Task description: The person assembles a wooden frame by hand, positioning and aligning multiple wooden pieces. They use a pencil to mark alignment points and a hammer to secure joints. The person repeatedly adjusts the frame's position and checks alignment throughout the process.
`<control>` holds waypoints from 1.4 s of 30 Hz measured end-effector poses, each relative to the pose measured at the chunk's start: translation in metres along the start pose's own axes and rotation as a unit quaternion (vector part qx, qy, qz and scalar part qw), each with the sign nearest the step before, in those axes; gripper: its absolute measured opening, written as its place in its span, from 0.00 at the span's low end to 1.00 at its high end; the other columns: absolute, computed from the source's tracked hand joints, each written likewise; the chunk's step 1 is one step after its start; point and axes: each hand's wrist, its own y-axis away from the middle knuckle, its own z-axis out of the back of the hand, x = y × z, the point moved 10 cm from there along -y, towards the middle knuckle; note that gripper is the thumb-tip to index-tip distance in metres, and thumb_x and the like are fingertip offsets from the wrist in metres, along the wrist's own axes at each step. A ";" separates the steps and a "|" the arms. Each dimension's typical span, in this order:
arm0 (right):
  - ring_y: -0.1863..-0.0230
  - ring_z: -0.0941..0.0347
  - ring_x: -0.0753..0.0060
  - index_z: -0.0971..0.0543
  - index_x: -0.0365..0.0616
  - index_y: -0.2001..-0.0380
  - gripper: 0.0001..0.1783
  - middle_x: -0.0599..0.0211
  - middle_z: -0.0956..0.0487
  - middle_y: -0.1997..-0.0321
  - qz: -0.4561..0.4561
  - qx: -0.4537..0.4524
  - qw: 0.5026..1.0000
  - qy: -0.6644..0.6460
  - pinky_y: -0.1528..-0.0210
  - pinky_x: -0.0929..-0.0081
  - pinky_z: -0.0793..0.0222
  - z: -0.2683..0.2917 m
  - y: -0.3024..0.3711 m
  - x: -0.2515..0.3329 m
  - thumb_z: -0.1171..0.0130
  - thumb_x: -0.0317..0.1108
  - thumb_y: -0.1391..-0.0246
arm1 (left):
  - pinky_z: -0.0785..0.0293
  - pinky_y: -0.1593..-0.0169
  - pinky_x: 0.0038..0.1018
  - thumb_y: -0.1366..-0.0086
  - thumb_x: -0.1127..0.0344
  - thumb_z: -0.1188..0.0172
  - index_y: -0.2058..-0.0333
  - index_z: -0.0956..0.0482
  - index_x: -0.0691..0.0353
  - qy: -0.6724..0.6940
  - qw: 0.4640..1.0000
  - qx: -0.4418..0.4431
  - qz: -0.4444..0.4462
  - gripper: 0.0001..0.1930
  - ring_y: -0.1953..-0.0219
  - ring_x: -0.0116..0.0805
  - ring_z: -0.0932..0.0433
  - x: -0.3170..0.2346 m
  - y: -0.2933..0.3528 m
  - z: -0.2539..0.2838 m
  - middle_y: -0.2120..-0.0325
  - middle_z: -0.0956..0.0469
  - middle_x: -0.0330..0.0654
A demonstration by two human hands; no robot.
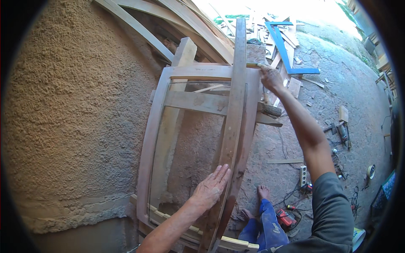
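A long wooden board (234, 130) lies lengthwise over a pale wooden frame (145, 168), near its right side. My left hand (211, 187) rests on the near part of the board, fingers stretched out together. At the far end my right hand (271, 78) is closed beside the frame's top right corner. From its fingertips a thin yellowish strip (252, 65) runs toward the board; its kind is too small to tell. Through the frame's opening show a crosswise plank (196, 102) and a slanting plank (167, 143) underneath.
A rough earthen wall (80, 105) borders the left. Long planks (143, 33) lean at the back. A blue angled frame (282, 48) lies among wood scraps. Cords, a power strip (303, 176) and a red tool (287, 218) are on the floor near my bare feet (263, 192).
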 end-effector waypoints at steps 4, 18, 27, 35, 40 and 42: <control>0.44 0.21 0.47 0.21 0.50 0.41 0.23 0.49 0.19 0.45 0.001 0.013 1.000 -0.015 0.39 0.57 0.27 -0.016 -0.051 -0.026 0.51 0.30 0.38 | 0.55 0.22 0.39 0.38 0.66 0.41 0.28 0.53 0.74 -0.053 0.998 -0.002 0.027 0.44 0.23 0.54 0.53 -0.003 -0.019 0.011 0.26 0.53 0.60; 0.41 0.24 0.47 0.20 0.40 0.55 0.16 0.48 0.20 0.49 0.086 0.124 0.976 0.159 0.42 0.54 0.26 -0.048 -0.081 -0.034 0.49 0.20 0.46 | 0.52 0.23 0.42 0.40 0.71 0.45 0.29 0.55 0.78 -0.025 0.999 -0.019 0.021 0.43 0.23 0.59 0.55 -0.004 -0.032 0.019 0.26 0.55 0.65; 0.56 0.22 0.41 0.28 0.34 0.57 0.13 0.41 0.21 0.60 -0.116 -0.120 0.973 -0.162 0.52 0.50 0.27 0.019 0.020 -0.091 0.49 0.27 0.45 | 0.53 0.22 0.39 0.58 0.68 0.25 0.28 0.56 0.78 -0.015 0.999 -0.039 0.010 0.62 0.23 0.58 0.55 0.001 -0.029 0.016 0.26 0.57 0.65; 0.58 0.18 0.73 0.22 0.40 0.48 0.14 0.63 0.16 0.58 -0.250 -0.097 0.745 -0.611 0.56 0.77 0.20 0.011 0.186 -0.038 0.41 0.29 0.36 | 0.55 0.22 0.39 0.67 0.57 0.15 0.26 0.62 0.71 -0.026 0.997 0.059 0.050 0.76 0.22 0.51 0.59 0.005 -0.028 0.016 0.24 0.62 0.57; 0.57 0.18 0.74 0.22 0.42 0.44 0.16 0.65 0.16 0.58 -0.213 -0.085 0.763 -0.605 0.54 0.77 0.20 0.020 0.256 0.037 0.40 0.33 0.33 | 0.57 0.22 0.42 0.70 0.52 0.14 0.25 0.65 0.65 -0.046 0.994 0.060 0.079 0.80 0.21 0.46 0.61 0.014 -0.034 0.002 0.23 0.64 0.50; 0.58 0.18 0.75 0.21 0.43 0.46 0.15 0.67 0.16 0.59 -0.205 -0.088 0.760 -0.610 0.53 0.75 0.20 0.024 0.278 0.057 0.39 0.34 0.34 | 0.57 0.22 0.43 0.71 0.50 0.13 0.25 0.67 0.62 -0.038 0.991 0.103 0.076 0.83 0.21 0.44 0.62 0.010 -0.030 0.013 0.22 0.65 0.48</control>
